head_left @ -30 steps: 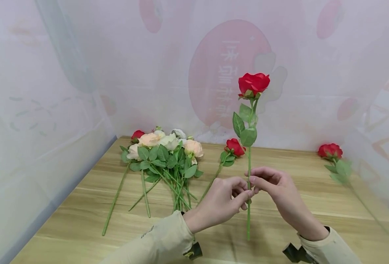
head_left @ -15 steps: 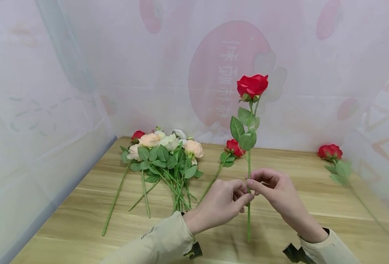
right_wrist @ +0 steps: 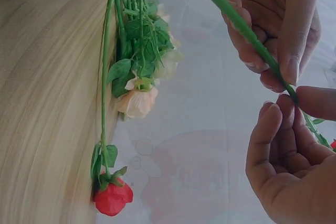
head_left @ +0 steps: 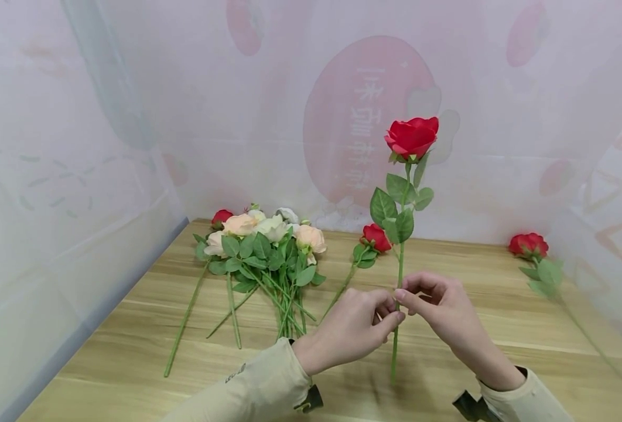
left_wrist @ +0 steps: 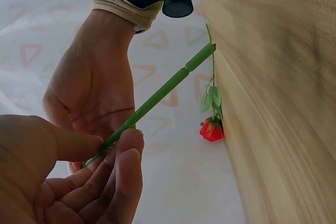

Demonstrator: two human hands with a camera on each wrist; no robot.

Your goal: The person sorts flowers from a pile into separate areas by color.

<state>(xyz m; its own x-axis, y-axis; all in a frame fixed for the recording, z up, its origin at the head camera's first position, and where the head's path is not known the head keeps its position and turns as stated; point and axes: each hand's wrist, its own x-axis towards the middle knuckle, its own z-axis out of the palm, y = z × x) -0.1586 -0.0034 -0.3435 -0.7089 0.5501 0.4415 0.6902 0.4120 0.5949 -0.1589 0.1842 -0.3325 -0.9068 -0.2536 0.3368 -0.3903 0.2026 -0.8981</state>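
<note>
An artificial red rose (head_left: 412, 138) stands nearly upright in the head view, its top leaning a little to the right. My left hand (head_left: 354, 325) pinches its green stem (head_left: 401, 264) between thumb and fingers. Slightly higher, my right hand (head_left: 443, 316) also pinches the stem with thumb and fingertips, so the two hands nearly meet. In the left wrist view the bare lower stem (left_wrist: 163, 92) slants up past the left fingers (left_wrist: 128, 166). The right wrist view has both hands close together on the stem (right_wrist: 236, 19), the right hand (right_wrist: 294, 166) nearer the bloom.
Left on the wooden table (head_left: 132, 351) lies a pile of peach and white flowers (head_left: 271, 228), with one red rose (head_left: 221, 218) at its back. Another red rose (head_left: 376, 237) lies behind the hands, and one more red rose (head_left: 529, 245) lies far right. A printed curtain (head_left: 237, 117) encloses the table.
The held rose's bloom first shifted slightly left, then swung right, so the stem now leans. Its leaves have turned and spread. Both hands stay on the stem in about the same place.
</note>
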